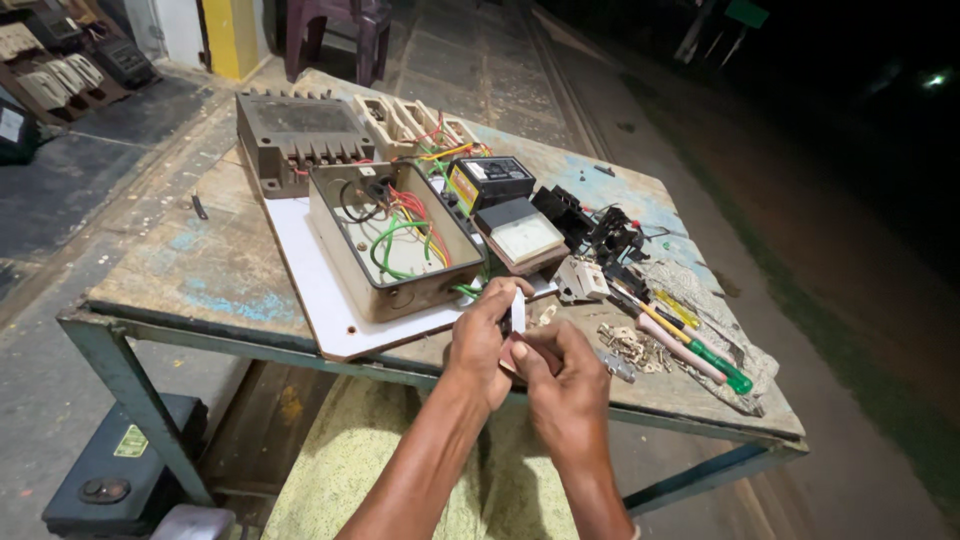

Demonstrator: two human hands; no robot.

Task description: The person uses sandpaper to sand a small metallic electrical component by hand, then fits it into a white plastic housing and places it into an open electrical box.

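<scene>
Pinching one small white flat strip (518, 312) between fingers of both left hand (482, 335) and right hand (560, 375), above worn painted metal table (200, 270); two screwdrivers (690, 350) nearby; strip's lower end hidden.

two hands (480, 340), three screwdrivers (690, 350), one open junction box (395, 240), one table (200, 270)

Outdoor electrical repair workshop: worn workbench (200, 270), wired box (395, 240), screwdrivers (690, 345).
</scene>
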